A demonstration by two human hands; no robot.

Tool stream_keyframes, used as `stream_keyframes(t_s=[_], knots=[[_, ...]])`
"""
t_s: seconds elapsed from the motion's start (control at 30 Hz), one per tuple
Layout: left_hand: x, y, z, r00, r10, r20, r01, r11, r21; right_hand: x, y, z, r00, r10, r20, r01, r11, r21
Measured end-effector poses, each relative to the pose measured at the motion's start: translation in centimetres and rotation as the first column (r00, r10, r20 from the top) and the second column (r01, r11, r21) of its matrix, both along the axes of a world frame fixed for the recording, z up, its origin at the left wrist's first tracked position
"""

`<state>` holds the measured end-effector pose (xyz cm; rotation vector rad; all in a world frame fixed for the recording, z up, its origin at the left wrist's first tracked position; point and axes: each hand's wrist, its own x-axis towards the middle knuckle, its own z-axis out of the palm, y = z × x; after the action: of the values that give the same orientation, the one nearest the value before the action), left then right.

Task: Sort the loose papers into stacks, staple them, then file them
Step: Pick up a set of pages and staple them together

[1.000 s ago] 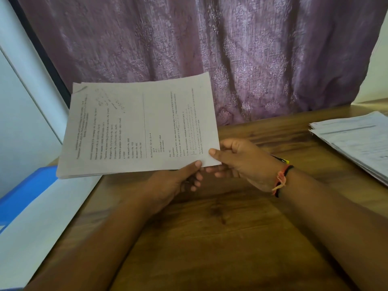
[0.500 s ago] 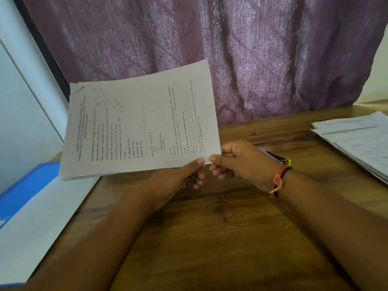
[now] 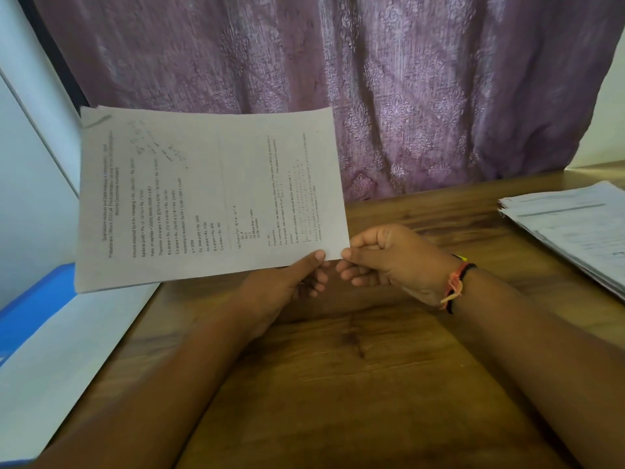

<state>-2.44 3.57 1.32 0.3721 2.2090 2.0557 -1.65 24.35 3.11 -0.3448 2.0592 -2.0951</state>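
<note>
Left hand [image 3: 284, 289], right hand [image 3: 389, 262] pinch printed sheets [image 3: 209, 198] corner; blue folder [image 3: 37, 296] under white sheet [image 3: 67, 350].

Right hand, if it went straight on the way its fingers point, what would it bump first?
Probably the left hand: the right hand points across at it, both pinching the same corner of the papers. Depth is unclear, so it might slip just past.

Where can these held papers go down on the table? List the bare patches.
Bare wood of the table lies between the forearms, nearer than the left hand and right hand pinching the held papers. A strip runs along the curtain. Crowded: the paper stack fills the right edge.
</note>
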Motion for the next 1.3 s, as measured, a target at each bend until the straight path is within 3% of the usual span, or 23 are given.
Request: stream_keyframes(t_s=[0.17, 0.43, 0.57, 0.73, 0.8, 0.9, 0.97, 1.07, 1.17, 1.3], knots=[[-0.3, -0.5, 0.1, 1.000, 0.029, -0.005, -0.029, 1.000, 0.005, 0.3, 0.6, 0.3, 0.999, -0.009, 0.051, 0.011, 0.998, -0.056], [-0.2, 0.0, -0.3, 0.999, 0.017, -0.027, -0.019, 0.997, -0.076, 0.0, -1.5, -0.6, 0.998, -0.067, 0.009, 0.066, 0.994, 0.092], [-0.2, 0.2, -0.1, 1.000, 0.021, -0.013, -0.022, 0.999, -0.036, -0.2, -0.9, -0.4, 0.998, -0.066, 0.014, 0.064, 0.992, 0.112], [-0.8, -1.0, -0.1, 0.997, 0.081, -0.001, -0.081, 0.997, 0.007, -0.5, 0.9, 0.5, 0.974, -0.221, -0.057, 0.228, 0.952, 0.206], [-0.9, -1.5, -0.1, 0.995, 0.097, 0.006, -0.097, 0.995, 0.026, -0.6, 2.2, 1.0, 0.928, -0.302, -0.216, 0.363, 0.861, 0.356], [-1.0, -1.6, -0.3, 0.995, 0.100, 0.014, -0.100, 0.995, 0.027, -0.9, 4.0, 1.1, 0.777, -0.371, -0.509, 0.621, 0.583, 0.523], [-0.9, -1.5, -0.3, 0.996, 0.089, 0.016, -0.090, 0.996, 0.021, -1.5, 5.3, 1.0, 0.745, -0.370, -0.555, 0.666, 0.462, 0.586], [-0.7, -1.3, -0.2, 0.997, 0.077, 0.014, -0.078, 0.997, 0.023, -2.7, 6.9, 0.1, 0.804, -0.313, -0.505, 0.585, 0.270, 0.764], [-0.8, -1.3, -0.4, 0.997, 0.075, 0.011, -0.075, 0.997, 0.017, -3.4, 7.6, -0.7, 0.861, -0.342, -0.375, 0.460, 0.210, 0.863], [-0.8, -1.4, -0.4, 0.996, 0.083, 0.020, -0.083, 0.996, 0.015, -4.0, 8.0, -1.3, 0.864, -0.327, -0.383, 0.458, 0.193, 0.868]])
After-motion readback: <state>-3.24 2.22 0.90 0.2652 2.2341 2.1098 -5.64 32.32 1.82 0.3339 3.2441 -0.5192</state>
